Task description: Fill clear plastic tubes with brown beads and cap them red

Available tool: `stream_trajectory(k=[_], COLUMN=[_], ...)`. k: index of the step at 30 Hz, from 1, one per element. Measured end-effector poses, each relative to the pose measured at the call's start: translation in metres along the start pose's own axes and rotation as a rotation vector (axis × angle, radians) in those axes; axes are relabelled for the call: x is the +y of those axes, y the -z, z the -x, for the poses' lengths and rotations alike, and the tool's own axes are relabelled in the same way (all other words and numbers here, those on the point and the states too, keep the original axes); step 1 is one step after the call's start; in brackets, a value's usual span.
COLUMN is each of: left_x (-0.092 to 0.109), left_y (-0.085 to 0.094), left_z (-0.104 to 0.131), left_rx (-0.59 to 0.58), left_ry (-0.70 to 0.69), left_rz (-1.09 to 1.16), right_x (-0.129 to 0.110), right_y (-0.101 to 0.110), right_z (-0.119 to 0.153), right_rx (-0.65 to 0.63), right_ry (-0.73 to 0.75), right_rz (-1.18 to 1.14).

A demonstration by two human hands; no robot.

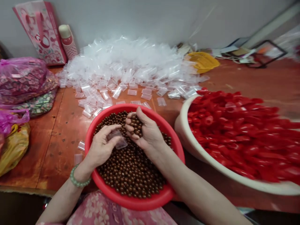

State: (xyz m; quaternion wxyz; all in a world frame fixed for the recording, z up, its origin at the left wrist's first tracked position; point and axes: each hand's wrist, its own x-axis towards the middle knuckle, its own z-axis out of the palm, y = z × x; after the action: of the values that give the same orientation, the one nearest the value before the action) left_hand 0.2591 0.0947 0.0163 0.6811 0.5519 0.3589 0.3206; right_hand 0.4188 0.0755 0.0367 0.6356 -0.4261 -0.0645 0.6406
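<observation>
A red basin (pixel 134 204) full of small, shiny brown balls (pixel 131 172) stands at the table's front edge. Over its left part, my left hand (pixel 104 143) holds a small clear plastic case (pixel 120 141) between thumb and fingers. A green bead bracelet (pixel 79 178) is round my left wrist. My right hand (pixel 146 129) is cupped above the balls, its fingers curled round a handful of them. The two hands are a short way apart.
Many clear cases (pixel 131 65) lie heaped behind the basin. At right, a white tub (pixel 199 147) is piled with red plastic pieces (pixel 239 134). Filled plastic bags (pixel 23 81), a pink bag (pixel 43 34) and a bottle (pixel 67 40) stand at left. A yellow basket (pixel 203 62) lies behind.
</observation>
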Motion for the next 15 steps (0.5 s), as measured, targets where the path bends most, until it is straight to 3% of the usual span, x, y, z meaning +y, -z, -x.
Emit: stream_trajectory(k=[5,7,11,15], left_x=[-0.003,-0.003,-0.006,-0.008], left_y=[0.003,0.0,-0.006,-0.007], left_z=[-0.009,-0.01,-0.005,0.002], left_rx=[0.14,0.201,0.207,-0.003], left_ry=[0.175,0.181,0.091,-0.067], left_rz=[0.474,0.503,0.201,-0.285], right_x=[0.005,0.009,0.013,0.011], right_y=[-0.004,-0.006,-0.011,-0.011], right_z=[-0.003,-0.004,-0.006,-0.006], right_rx=[0.067,0.083,0.129,0.131], right_ry=[0.028,0.051,0.069,0.066], right_rz=[-0.109,-0.157,-0.232,-0.25])
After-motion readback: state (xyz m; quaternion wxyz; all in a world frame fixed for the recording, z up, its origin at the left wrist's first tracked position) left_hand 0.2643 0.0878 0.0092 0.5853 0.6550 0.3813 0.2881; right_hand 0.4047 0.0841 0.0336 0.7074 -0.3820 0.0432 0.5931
